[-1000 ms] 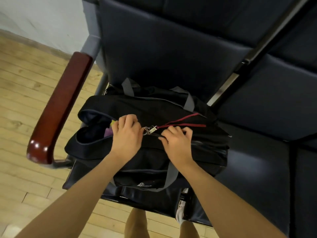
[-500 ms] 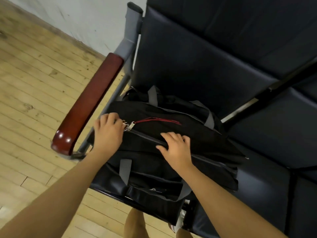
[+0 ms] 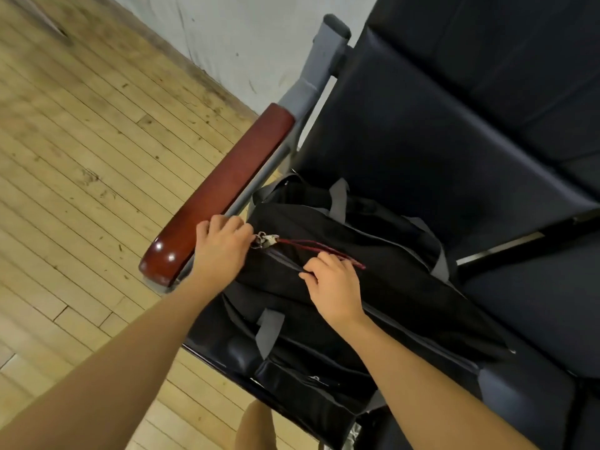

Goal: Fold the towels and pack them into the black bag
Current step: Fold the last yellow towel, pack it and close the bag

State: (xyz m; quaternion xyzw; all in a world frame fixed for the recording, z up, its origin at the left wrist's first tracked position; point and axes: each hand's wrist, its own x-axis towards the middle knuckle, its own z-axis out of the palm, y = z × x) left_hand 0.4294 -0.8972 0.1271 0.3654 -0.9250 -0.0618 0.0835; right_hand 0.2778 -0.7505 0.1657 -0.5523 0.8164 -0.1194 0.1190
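The black bag [image 3: 383, 287] with grey straps lies on the dark seat of a chair [image 3: 535, 303]. Its top zipper runs shut along the middle. My left hand [image 3: 220, 248] sits at the bag's left end and pinches the metal zipper pull [image 3: 265, 240], which carries a red cord [image 3: 318, 250]. My right hand [image 3: 334, 280] rests on top of the bag beside the zipper line, its fingers curled onto the fabric near the cord's end. No towel shows; the bag's inside is hidden.
A red-brown wooden armrest [image 3: 224, 190] on a grey metal frame stands just left of the bag, touching my left hand. Wooden plank floor [image 3: 81, 157] spreads to the left, a pale wall [image 3: 243, 37] behind. More dark seats continue to the right.
My left hand has drawn the zipper pull leftward along the bag, from the middle to the left end. The opening that showed coloured cloth is now zipped. The view swung left.
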